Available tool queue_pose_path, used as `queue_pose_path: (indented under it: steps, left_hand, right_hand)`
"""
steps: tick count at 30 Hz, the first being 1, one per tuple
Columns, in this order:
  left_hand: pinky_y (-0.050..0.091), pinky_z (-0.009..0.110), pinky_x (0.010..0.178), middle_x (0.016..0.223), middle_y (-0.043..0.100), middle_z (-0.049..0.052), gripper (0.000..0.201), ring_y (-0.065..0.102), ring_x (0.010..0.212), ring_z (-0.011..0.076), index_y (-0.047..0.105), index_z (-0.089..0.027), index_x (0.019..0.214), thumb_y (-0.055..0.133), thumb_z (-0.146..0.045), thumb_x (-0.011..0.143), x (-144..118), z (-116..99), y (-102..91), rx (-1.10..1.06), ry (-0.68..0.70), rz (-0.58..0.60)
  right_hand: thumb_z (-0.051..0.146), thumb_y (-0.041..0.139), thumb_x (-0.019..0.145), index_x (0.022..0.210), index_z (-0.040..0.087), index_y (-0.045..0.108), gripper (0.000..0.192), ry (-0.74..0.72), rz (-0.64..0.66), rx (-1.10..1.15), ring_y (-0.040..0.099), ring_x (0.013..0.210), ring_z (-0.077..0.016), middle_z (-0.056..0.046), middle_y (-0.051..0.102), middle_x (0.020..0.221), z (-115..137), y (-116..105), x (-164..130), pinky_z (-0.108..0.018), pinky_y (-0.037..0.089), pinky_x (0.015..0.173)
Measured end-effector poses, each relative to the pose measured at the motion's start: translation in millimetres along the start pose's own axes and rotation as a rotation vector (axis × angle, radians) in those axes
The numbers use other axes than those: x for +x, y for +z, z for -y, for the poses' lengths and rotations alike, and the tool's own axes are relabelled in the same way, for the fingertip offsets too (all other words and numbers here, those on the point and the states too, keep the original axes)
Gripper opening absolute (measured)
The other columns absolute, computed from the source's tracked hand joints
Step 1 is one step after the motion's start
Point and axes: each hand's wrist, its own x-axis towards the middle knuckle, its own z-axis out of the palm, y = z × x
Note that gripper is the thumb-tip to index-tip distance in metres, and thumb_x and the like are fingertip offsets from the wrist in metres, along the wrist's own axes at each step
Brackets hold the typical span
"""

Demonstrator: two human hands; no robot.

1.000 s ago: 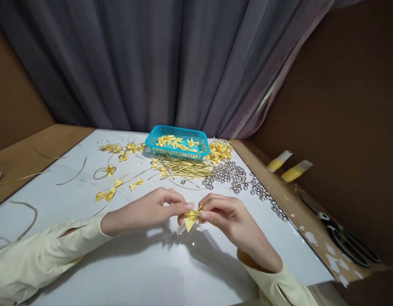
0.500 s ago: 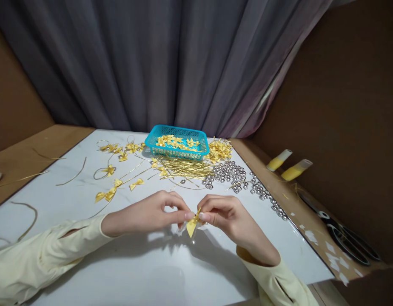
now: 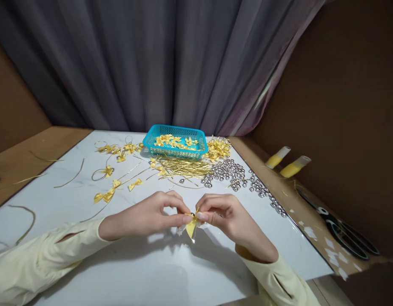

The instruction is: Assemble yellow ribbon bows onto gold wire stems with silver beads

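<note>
A small yellow satin ribbon bow (image 3: 191,225) pinched between my fingertips

I hold it just above the white tabletop, my left hand (image 3: 152,214) gripping one side and my right hand (image 3: 226,214) the other. One glossy loop hangs down and tapers to a point; a thin gold strand pokes up from its knot.

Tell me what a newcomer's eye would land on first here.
First, the two hands meeting at the near middle of the white table: the left hand and right hand pinch one small yellow bow between their fingers. Behind them sits a bright blue basket of more bows, with a pile of silver bells to its right. Black scissors lie at the far right.
</note>
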Motion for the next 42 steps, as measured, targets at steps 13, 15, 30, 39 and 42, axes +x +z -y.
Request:
queue_pose_path:
  steps: [13, 15, 30, 39, 42]
  left_hand:
    - [0.041, 0.028, 0.080, 0.085, 0.062, 0.000, 0.018, 0.055, 0.082, 0.0158, 0.065, -0.019, 0.076, 0.054, -0.033, 0.081, -0.7, -1.7, -1.7, -0.018, -0.003, -0.128]
    - [0.041, 0.027, 0.079, 0.083, 0.063, 0.000, 0.019, 0.056, 0.082, 0.0159, 0.065, -0.019, 0.075, 0.054, -0.033, 0.081, -0.4, -2.1, -1.4, -0.031, -0.019, -0.124]
    - [0.041, 0.026, 0.076, 0.079, 0.066, 0.000, 0.020, 0.057, 0.079, 0.0158, 0.068, -0.018, 0.075, 0.054, -0.032, 0.081, 1.3, -2.7, 2.6, -0.078, -0.062, -0.099]
    - [0.041, 0.025, 0.075, 0.079, 0.066, 0.000, 0.022, 0.057, 0.080, 0.0162, 0.070, -0.019, 0.076, 0.054, -0.033, 0.081, 0.8, -1.3, 2.2, -0.072, -0.065, -0.094]
    - [0.041, 0.025, 0.075, 0.080, 0.065, 0.000, 0.023, 0.057, 0.079, 0.0160, 0.070, -0.019, 0.073, 0.054, -0.034, 0.081, 1.3, -0.5, 2.4, -0.067, -0.077, -0.100]
  right_hand:
    - [0.029, 0.054, 0.087, 0.071, 0.018, 0.060, 0.021, -0.042, -0.563, 0.007, 0.051, 0.047, -0.0094, 0.001, 0.059, 0.058, 21.2, -12.3, -34.4, -0.022, 0.043, 0.048]
    - [0.029, 0.058, 0.084, 0.071, 0.018, 0.061, 0.017, -0.004, -0.576, -0.002, 0.047, 0.041, -0.0080, 0.001, 0.058, 0.057, 22.2, -7.4, -43.7, -0.021, 0.041, 0.042]
    - [0.025, 0.048, 0.088, 0.090, 0.018, 0.069, 0.022, 0.031, -0.461, -0.291, 0.051, 0.042, -0.0113, -0.002, 0.062, 0.059, -3.1, 52.1, -45.6, -0.022, 0.041, 0.042]
    - [0.029, 0.047, 0.087, 0.078, 0.016, 0.067, 0.026, 0.115, -0.492, -0.290, 0.044, 0.037, -0.0093, -0.001, 0.057, 0.053, -3.2, 55.9, -42.1, -0.021, 0.034, 0.038]
    - [0.028, 0.047, 0.087, 0.077, 0.015, 0.068, 0.027, 0.116, -0.497, -0.301, 0.042, 0.037, -0.0091, -0.001, 0.055, 0.052, -4.2, 56.1, -41.7, -0.021, 0.032, 0.038]
